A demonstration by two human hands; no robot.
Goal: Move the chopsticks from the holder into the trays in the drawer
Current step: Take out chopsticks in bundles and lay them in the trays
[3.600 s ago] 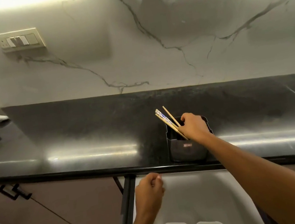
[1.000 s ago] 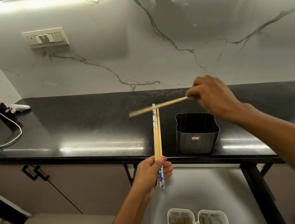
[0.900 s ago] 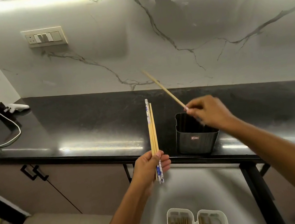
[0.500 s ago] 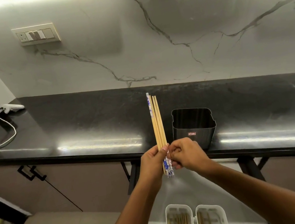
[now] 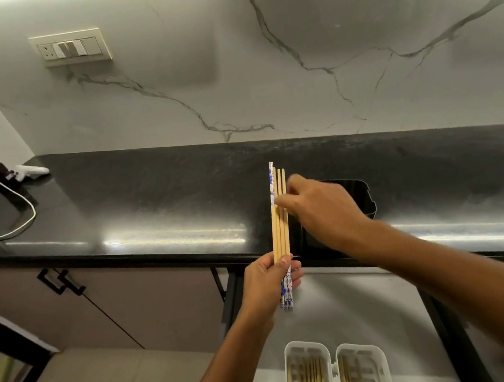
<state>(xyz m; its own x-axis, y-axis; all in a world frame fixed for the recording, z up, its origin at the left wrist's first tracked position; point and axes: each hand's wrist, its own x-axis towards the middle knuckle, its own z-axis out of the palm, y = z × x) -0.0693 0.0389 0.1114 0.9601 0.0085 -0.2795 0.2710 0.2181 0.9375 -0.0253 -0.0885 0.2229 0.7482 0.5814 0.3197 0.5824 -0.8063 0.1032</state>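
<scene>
My left hand (image 5: 266, 281) grips the lower part of a small bundle of chopsticks (image 5: 279, 232), held upright in front of the counter edge; one is white with a blue pattern, the others plain wood. My right hand (image 5: 321, 210) is up at the upper part of the bundle, thumb behind and fingertips in front, pinching it. The black chopstick holder (image 5: 361, 191) stands on the counter, mostly hidden behind my right hand. Two white trays (image 5: 305, 348) with several wooden chopsticks in them lie in the open drawer (image 5: 356, 299) below.
The black countertop (image 5: 165, 203) runs left to right under a marble wall. A white cable (image 5: 19, 204) and a small black device lie at its far left. Cabinet doors with a black handle (image 5: 59, 282) sit below on the left.
My right hand took the last chopstick from the holder and added it to the bundle in my left hand. It has since slid from the bundle's lower end up to its upper part.
</scene>
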